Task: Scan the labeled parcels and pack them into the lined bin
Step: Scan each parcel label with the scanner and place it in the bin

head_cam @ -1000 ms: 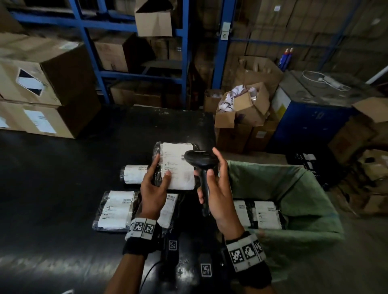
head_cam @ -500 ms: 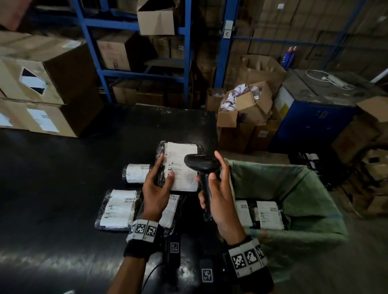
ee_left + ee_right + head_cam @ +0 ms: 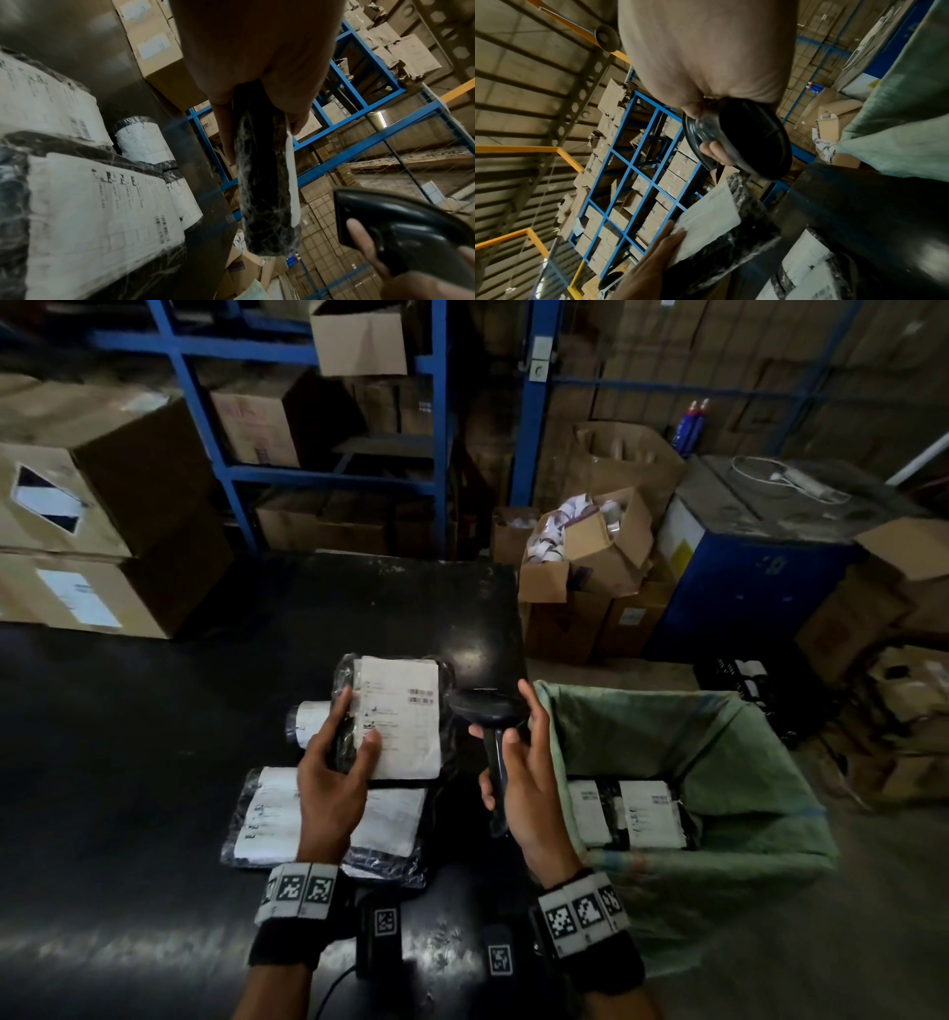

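Observation:
My left hand [image 3: 341, 752] grips a black plastic-wrapped parcel [image 3: 398, 719] by its left edge, thumb on the white label, and holds it above the black table [image 3: 128, 762]. From the left wrist the same parcel [image 3: 267, 182] shows edge-on. My right hand [image 3: 524, 762] grips the handle of a black barcode scanner [image 3: 485, 706], whose head sits just right of the label's barcodes. The scanner [image 3: 739, 140] also shows in the right wrist view above the parcel [image 3: 713, 219]. Two labeled parcels [image 3: 629, 811] lie in the green-lined bin [image 3: 744, 762] on the right.
Two flat labeled parcels [image 3: 267, 814] and a small rolled parcel [image 3: 308, 719] lie on the table under my left hand. Large cardboard boxes [image 3: 92, 531] stand at the table's back left. Blue shelving [image 3: 308, 469], open cartons [image 3: 590, 557] and a blue cabinet [image 3: 744, 588] stand behind.
The parcel and scanner stay nearly where they were; my left hand has tilted the parcel slightly, and the scanner head has kept close to the label's right edge.

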